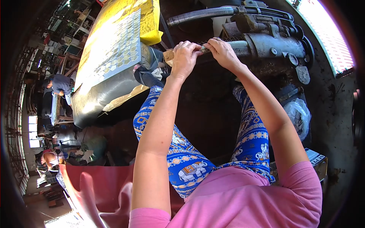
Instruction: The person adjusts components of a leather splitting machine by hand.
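Observation:
My left hand (185, 57) and my right hand (224, 54) are raised in front of me, almost meeting, with fingers and thumbs pinched. Between the fingertips is a small, thin, pale-greenish piece (204, 49), too covered by the fingers to name. Just left of my left hand sits a tan block (168, 55). Behind and to the right of my right hand lies a heavy metal machine (272, 43) with a long curved arm, a cylinder and a wheel. Its near end is partly hidden behind my right hand.
A grey sheet (127, 41) with rows of pale hexagonal shapes lies on a yellow-covered surface (151, 17). Red sheeting (99, 186) drapes at lower left. A clear plastic bag (298, 117) and a box (317, 161) stand at right. Two people work at far left.

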{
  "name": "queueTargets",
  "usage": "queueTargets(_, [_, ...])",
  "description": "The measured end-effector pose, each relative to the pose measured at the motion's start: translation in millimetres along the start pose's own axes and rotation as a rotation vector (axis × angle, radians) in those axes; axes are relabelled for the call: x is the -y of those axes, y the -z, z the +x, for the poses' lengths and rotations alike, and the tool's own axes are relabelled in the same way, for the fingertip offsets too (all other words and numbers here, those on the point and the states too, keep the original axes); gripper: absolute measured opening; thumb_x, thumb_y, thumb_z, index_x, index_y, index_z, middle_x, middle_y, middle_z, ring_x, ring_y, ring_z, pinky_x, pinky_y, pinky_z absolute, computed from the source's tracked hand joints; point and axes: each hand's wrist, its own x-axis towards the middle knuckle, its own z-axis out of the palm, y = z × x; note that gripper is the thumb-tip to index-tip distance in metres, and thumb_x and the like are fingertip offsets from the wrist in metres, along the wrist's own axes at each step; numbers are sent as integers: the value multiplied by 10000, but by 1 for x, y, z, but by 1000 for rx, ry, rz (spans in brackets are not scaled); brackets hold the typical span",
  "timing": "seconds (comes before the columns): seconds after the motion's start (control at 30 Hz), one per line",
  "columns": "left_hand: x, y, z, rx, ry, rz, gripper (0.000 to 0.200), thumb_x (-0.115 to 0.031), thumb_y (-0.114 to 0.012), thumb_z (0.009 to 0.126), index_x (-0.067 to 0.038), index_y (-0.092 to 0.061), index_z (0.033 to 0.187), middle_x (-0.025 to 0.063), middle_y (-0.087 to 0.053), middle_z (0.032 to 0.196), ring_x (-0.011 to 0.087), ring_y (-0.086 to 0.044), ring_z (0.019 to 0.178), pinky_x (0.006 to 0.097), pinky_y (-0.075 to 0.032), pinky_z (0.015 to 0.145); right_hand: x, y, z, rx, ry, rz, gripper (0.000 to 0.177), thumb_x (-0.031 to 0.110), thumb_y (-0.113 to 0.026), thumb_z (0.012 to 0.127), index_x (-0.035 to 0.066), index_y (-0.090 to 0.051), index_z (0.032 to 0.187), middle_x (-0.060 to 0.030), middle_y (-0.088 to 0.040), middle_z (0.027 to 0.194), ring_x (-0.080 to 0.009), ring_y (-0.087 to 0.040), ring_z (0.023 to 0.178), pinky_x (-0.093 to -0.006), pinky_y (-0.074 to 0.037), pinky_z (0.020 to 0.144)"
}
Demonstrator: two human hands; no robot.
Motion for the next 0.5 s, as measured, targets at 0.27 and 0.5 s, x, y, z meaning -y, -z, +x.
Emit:
queueTargets(0.27, [1, -1, -1, -5, 24, -2, 118, -142, -694, 810, -79, -731, 903, 101, -631, 874, 281, -573, 911, 417, -439, 856, 17, 16, -8, -27, -86, 253, 149, 44, -662, 838, 5, -645, 981, -122, -617, 824, -226, -621, 714, -305, -482, 650])
queueTargets(0.5, [3, 1, 0, 34, 63, -45, 158, -122, -686, 817, -78, -733, 961, 113, -643, 889, 293, -582, 923, 400, -462, 850, 5, 10, -5, 11, 11, 222, 145, 25, -652, 813, 7, -628, 954, -150, -604, 869, -340, -608, 821, -388, -484, 720])
